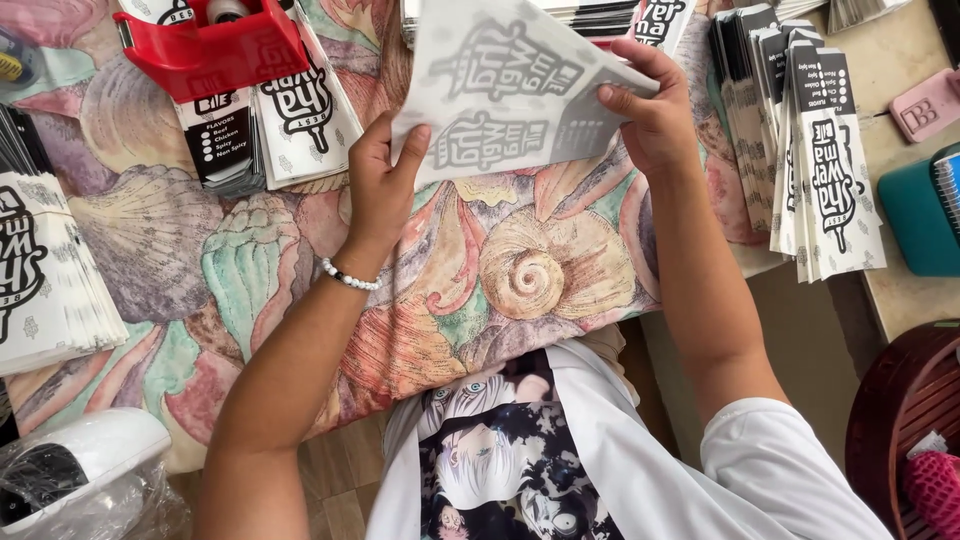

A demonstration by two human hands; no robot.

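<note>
Both hands hold one white printed sheet (510,85) up over the worktop (250,260), which is covered by a cloth with a pattern of large seashells. The left hand (380,185) pinches the sheet's lower left corner, thumb on the near face and the other fingers behind it, so its grip is closed on the paper. The right hand (650,110) grips the sheet's right edge, fingers curled over the front of it, closed on the same paper. The sheet hangs slightly tilted, its print showing through from the far side (dark shapes, seen in reverse), and it sits above the middle of the cloth, clear of the stacks around it. A white bead bracelet (350,277) circles the left wrist. Just left of the sheet lies a small pile of black-and-white paper sleeves (270,125), partly under a red tape dispenser (210,45) at the top left. Another stack of sleeves (45,275) lies at the far left edge, and a taller fanned row of them (820,150) stands to the right, near a pink stamp-like block (930,105). A teal box (920,215) sits at the right edge, and a dark red round stool (900,420) stands below it.
</note>
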